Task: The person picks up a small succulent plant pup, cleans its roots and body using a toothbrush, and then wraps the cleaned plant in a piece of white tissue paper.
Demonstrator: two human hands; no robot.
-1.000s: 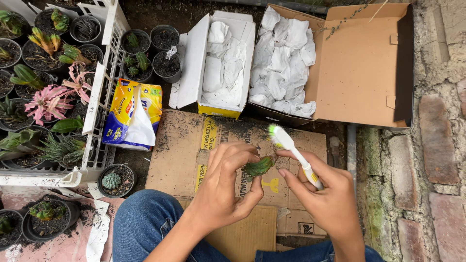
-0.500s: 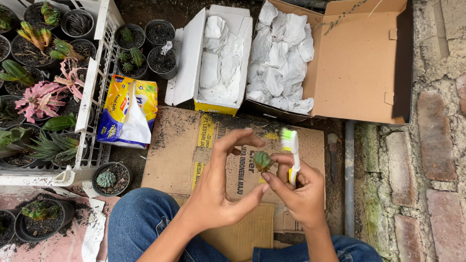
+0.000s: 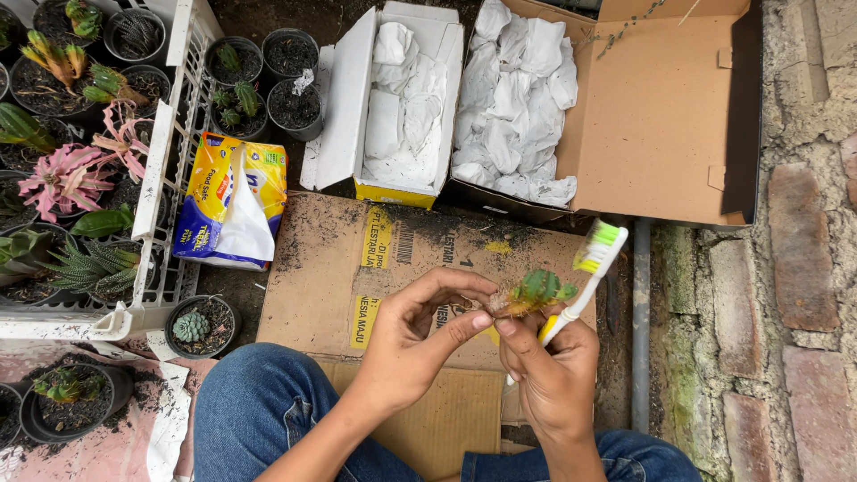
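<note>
Two hands meeting over flattened cardboard, above the knees. Left hand pinched shut on the rooty base of a small green succulent; right hand closed around a white toothbrush, bristles just beside the plant. Open room on the cardboard to the left; tissue pack at its left edge, white plastic crate beyond. Paper-filled boxes along the far edge, brick paving right.
</note>
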